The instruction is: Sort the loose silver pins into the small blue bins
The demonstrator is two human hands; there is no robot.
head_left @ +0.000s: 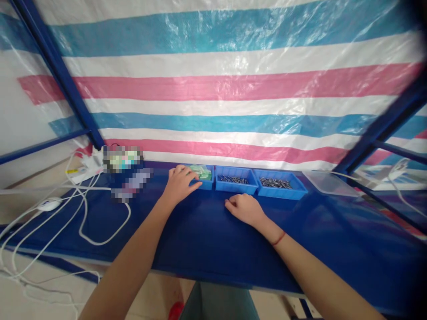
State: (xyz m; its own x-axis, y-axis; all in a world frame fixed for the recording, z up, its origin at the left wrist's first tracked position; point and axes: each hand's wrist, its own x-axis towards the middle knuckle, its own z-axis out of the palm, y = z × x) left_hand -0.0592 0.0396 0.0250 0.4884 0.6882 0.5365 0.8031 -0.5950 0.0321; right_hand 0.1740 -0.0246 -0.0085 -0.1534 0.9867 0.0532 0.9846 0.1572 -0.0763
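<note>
My left hand [180,183] lies on the blue table [200,240] with its fingers stretched out, the fingertips touching the left blue tray [207,183], which holds green and white pieces. My right hand [243,208] rests on the table in front of the middle blue tray [236,186], fingers curled into a loose fist; I see nothing in it. The middle tray and the right blue tray [282,189] hold several small dark metal parts.
A clear plastic tray [328,183] stands right of the blue trays. White cables [83,222] and a power strip [85,171] lie at the left. Blue frame posts [56,71] rise at both sides. A striped tarp [233,84] hangs behind the table.
</note>
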